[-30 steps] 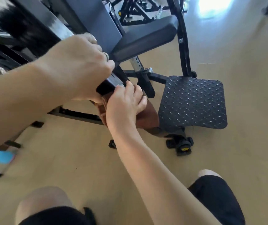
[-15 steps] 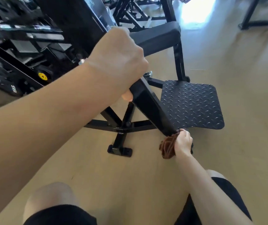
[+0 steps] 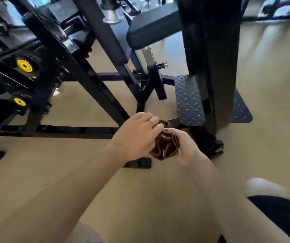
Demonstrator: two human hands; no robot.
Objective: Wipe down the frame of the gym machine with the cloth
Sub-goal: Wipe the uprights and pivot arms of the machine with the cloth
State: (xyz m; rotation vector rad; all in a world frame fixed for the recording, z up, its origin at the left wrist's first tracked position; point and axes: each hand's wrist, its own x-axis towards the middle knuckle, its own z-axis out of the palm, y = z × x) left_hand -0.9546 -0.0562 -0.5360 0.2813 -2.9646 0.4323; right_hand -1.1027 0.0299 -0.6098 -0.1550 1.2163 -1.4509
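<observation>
both hands (image 3: 137,135) bunching brown cloth (image 3: 165,146), beside frame (image 3: 81,131), bare floor (image 3: 158,190) below

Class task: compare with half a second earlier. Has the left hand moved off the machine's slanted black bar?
Yes. The left hand has come down off the slanted black bar and now meets the brown cloth held in the right hand.
</observation>
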